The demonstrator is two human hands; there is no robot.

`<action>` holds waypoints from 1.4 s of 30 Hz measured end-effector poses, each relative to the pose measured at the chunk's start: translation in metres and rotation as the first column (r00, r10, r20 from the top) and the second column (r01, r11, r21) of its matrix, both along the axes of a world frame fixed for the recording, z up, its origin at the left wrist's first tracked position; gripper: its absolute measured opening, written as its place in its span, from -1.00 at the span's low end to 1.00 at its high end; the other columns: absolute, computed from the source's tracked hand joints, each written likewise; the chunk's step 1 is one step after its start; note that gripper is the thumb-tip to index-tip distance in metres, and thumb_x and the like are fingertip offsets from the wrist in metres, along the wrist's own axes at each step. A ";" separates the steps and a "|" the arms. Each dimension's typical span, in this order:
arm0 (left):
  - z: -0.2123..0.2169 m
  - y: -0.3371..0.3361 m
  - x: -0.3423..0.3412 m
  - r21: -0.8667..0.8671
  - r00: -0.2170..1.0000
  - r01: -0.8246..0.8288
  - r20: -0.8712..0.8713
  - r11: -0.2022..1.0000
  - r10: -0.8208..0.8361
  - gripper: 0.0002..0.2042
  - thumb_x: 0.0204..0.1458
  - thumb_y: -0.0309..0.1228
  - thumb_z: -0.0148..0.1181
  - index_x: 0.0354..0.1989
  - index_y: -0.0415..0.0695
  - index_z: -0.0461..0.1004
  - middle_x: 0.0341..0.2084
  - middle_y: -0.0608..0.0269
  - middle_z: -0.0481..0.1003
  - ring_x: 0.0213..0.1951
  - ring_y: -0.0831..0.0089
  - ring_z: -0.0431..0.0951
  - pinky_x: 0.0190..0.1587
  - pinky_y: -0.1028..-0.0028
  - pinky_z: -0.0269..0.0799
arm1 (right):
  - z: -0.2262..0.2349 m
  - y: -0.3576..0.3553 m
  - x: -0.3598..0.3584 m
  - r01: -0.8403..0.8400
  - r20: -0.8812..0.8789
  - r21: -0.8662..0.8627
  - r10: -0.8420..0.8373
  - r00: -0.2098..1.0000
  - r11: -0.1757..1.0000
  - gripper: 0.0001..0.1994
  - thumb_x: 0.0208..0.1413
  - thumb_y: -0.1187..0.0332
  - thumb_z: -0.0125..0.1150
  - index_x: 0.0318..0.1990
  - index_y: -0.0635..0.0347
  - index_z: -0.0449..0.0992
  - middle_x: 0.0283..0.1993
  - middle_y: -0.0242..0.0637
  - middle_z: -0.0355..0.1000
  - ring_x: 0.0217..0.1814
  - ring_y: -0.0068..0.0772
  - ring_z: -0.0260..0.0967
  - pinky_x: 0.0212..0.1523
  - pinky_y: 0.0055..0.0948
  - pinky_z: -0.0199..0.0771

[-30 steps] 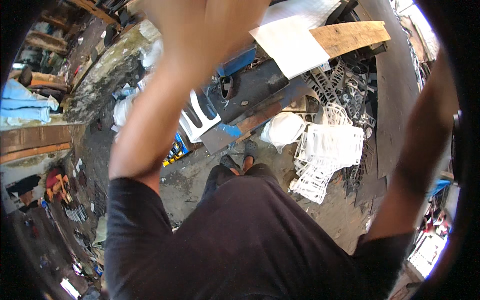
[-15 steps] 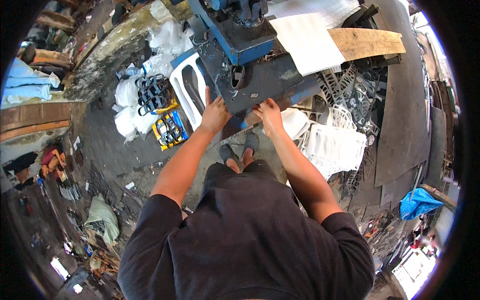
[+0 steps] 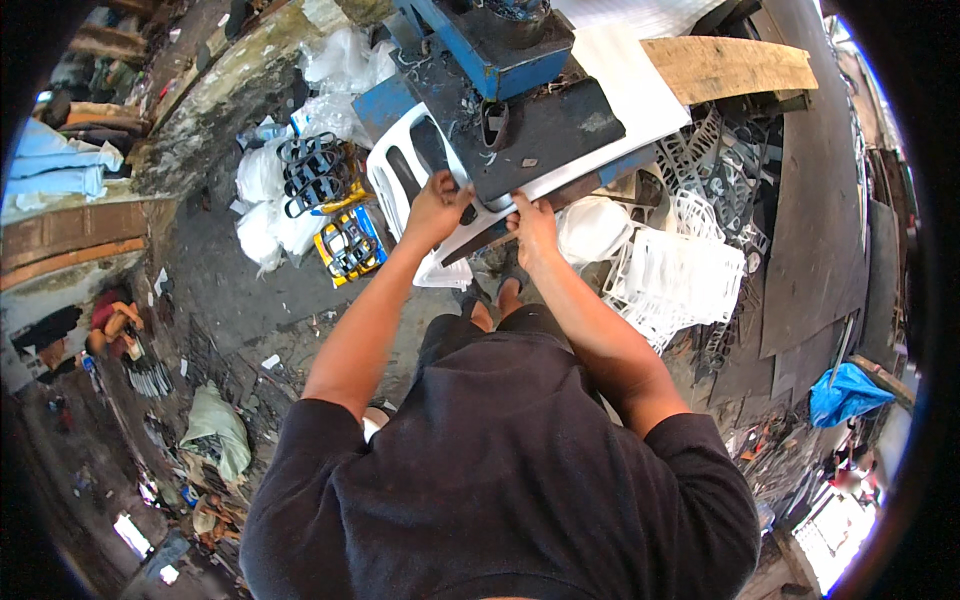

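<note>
A white sheet (image 3: 640,90) runs under the black board (image 3: 560,140) on the bed of a blue press (image 3: 525,65). To the left of the board a white sheet with long cut-outs (image 3: 392,188) sticks out and hangs over the near edge. My left hand (image 3: 436,212) is closed on a strip of this cut-out sheet, beside the board's left edge. My right hand (image 3: 533,225) pinches the white edge at the board's near corner; its fingertips are partly hidden. Whether both white parts are one sheet, I cannot tell.
Left of the press lie black sandal-like straps (image 3: 312,175), a yellow-and-blue pack (image 3: 350,245) and clear plastic bags (image 3: 270,225). White cut-out scraps (image 3: 690,275) and dark scraps (image 3: 730,185) are heaped on the right. A curved wooden board (image 3: 730,68) juts out behind them.
The white sheet from the back right now lies under the black board, its edge showing along the board's near side. The cut-out sheet has come further toward me, and my left hand has taken hold of it.
</note>
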State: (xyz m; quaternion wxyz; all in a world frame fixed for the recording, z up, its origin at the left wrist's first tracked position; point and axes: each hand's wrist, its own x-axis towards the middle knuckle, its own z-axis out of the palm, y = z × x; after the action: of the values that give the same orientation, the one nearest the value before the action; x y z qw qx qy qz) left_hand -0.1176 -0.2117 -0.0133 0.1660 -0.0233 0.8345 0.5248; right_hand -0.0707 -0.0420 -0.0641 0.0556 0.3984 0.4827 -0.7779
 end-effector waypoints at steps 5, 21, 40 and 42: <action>-0.047 0.016 -0.022 0.093 0.929 -0.339 0.189 0.936 0.317 -0.48 0.12 -0.27 0.27 0.12 -0.39 0.29 -0.26 0.06 0.54 -0.23 0.35 0.53 -0.17 0.41 0.42 | 0.011 -0.006 0.003 0.044 -0.069 -0.065 -0.049 0.996 0.997 -0.76 0.19 0.33 0.22 -0.05 0.12 0.37 -0.09 -0.40 0.39 -0.07 -0.51 0.36 -0.05 -0.36 0.41; -0.041 -0.014 -0.039 0.493 0.861 -0.429 0.477 0.756 0.177 -0.35 0.08 -0.22 0.35 0.19 -0.44 0.25 -0.01 -0.04 0.49 -0.01 0.26 0.54 0.01 0.29 0.48 | 0.032 -0.018 0.033 -0.135 -0.127 -0.271 0.103 0.986 0.953 -0.71 0.22 0.35 0.19 0.01 0.34 0.40 -0.05 -0.23 0.47 -0.06 -0.34 0.44 -0.01 -0.31 0.46; -0.032 -0.047 -0.019 0.822 0.956 -0.186 0.279 0.538 -0.095 -0.03 -0.08 0.47 -0.07 0.29 -0.14 0.21 0.10 0.17 0.45 0.10 0.33 0.48 0.12 0.31 0.46 | 0.172 -0.071 -0.100 -0.537 0.192 0.808 0.753 0.629 0.243 0.11 -0.19 -0.21 0.45 0.34 0.48 0.07 0.12 0.33 0.39 0.22 0.12 0.39 0.18 -0.19 0.39; -0.034 -0.047 -0.018 0.842 0.946 -0.219 0.308 0.492 -0.106 -0.04 -0.06 0.46 -0.09 0.31 -0.14 0.20 0.12 0.17 0.43 0.11 0.32 0.48 0.13 0.32 0.45 | 0.161 -0.079 -0.103 -0.387 0.071 0.878 0.724 0.686 0.281 0.05 -0.12 -0.05 0.46 0.36 0.47 0.03 0.12 0.30 0.40 0.20 0.17 0.40 0.18 -0.20 0.40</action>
State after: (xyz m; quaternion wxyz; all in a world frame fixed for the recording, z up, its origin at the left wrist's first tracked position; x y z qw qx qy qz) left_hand -0.1358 -0.2586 -0.0468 0.2699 -0.0488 0.4167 0.8667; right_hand -0.1741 -0.1213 0.0965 0.0434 0.0306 0.9040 -0.4243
